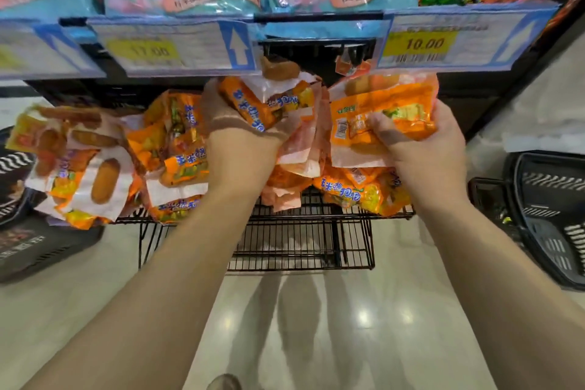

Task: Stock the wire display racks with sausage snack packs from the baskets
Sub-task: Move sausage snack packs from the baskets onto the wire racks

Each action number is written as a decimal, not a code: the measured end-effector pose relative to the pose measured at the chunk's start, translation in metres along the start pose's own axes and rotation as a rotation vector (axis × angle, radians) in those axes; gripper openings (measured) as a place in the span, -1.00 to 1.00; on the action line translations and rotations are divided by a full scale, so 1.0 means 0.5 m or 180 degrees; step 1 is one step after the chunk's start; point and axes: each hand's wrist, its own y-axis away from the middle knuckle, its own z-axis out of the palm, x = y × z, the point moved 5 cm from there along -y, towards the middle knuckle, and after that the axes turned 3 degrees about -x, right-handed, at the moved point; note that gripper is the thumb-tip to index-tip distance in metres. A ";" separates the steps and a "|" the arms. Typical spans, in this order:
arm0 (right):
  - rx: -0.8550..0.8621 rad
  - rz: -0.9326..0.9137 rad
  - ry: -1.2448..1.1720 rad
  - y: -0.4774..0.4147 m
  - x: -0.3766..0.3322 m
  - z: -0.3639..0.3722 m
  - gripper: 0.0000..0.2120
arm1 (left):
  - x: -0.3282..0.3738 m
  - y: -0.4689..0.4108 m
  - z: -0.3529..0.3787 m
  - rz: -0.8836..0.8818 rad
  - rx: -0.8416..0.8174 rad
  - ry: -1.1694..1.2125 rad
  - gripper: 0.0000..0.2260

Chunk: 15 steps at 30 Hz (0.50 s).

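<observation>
glossy shop floor under a black wire rack (300,241) whose front edge carries heaped orange sausage packs (177,168); left hand (234,133) grips one bundle (253,104), right hand (421,142) pinches another above the right corner; judged light, limp, slippery film, best held mid-pack.

Orange sausage packs (180,168) lie jumbled, seemingly overlapping, across the black wire rack (300,241) beside a black basket (550,231).
</observation>
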 end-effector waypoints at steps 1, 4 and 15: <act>0.0030 0.0006 0.0230 -0.005 0.006 0.002 -0.29 | 0.008 0.002 -0.002 -0.0046 -0.0119 -0.0334 -0.38; 0.0256 -0.0180 0.0906 -0.003 0.001 0.002 -0.11 | 0.026 0.011 0.009 -0.0179 -0.0622 -0.1575 -0.44; -0.0065 -0.0846 0.1976 0.018 -0.032 0.017 -0.14 | -0.045 -0.019 0.041 0.0937 -0.0511 -0.2571 -0.16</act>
